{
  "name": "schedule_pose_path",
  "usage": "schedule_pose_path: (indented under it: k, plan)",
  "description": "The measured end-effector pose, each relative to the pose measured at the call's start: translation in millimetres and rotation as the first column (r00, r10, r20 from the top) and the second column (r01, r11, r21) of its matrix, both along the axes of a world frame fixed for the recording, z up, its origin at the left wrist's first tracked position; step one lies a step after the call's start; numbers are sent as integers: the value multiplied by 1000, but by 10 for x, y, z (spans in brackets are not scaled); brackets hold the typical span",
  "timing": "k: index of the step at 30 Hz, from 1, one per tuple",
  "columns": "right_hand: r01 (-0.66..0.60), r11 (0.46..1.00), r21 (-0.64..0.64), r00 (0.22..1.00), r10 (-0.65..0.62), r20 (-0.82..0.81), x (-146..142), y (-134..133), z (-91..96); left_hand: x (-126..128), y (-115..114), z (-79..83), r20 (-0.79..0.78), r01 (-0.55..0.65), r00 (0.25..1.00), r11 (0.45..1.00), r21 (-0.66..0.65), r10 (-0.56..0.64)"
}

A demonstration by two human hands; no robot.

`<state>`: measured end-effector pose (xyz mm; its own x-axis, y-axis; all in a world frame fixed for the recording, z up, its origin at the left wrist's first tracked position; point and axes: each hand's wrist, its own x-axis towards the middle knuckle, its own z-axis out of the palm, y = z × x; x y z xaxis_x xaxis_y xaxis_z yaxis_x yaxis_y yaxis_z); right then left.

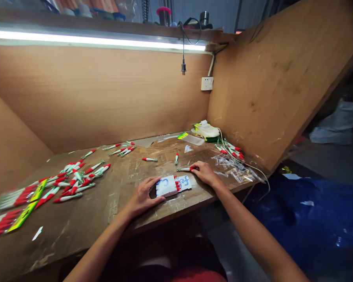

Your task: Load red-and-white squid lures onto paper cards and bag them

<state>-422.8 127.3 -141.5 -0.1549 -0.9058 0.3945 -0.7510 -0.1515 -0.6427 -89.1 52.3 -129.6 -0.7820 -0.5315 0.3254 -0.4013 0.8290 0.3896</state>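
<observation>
My left hand (143,195) is wrapped round the left end of a small white box (166,186) with blue lettering, which lies on the table. The box's right end is open; red lure ends (177,183) show there beside a white flap with blue writing. Just behind and to the right, my right hand (205,173) pinches the red end of a red-and-white squid jig (182,169), its hooked end pointing left. Two more jigs lie beyond, one upright in view (176,158) and one sideways (150,159).
A pile of loose jigs (76,180) covers the table's left, beside bagged jigs with a yellow-green header (26,209). Clear plastic wrappers (233,168) and more jigs lie at the right. Packaging (206,131) sits in the back corner. A plug (183,68) hangs from the shelf.
</observation>
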Motion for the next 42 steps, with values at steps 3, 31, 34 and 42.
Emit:
schedule_pose_path:
  k: [3,31,34,42]
  plan:
    - [6,1000,2,1000,-6,-3,-26,53,20,3,21,-26,17,-8,1000,1000,-10,8]
    - [-323,943,87,924,333,-189,402,-39,339,32,172,103,-95,-62,993,992,109,73]
    - [-319,940,121,893,341,-292,533,-204,340,44,169,98,-85,-51,994,989,136,63]
    - [-412,899,151,875,436,-211,534,-329,124,91,184,44,-28,-122,992,984,128,126]
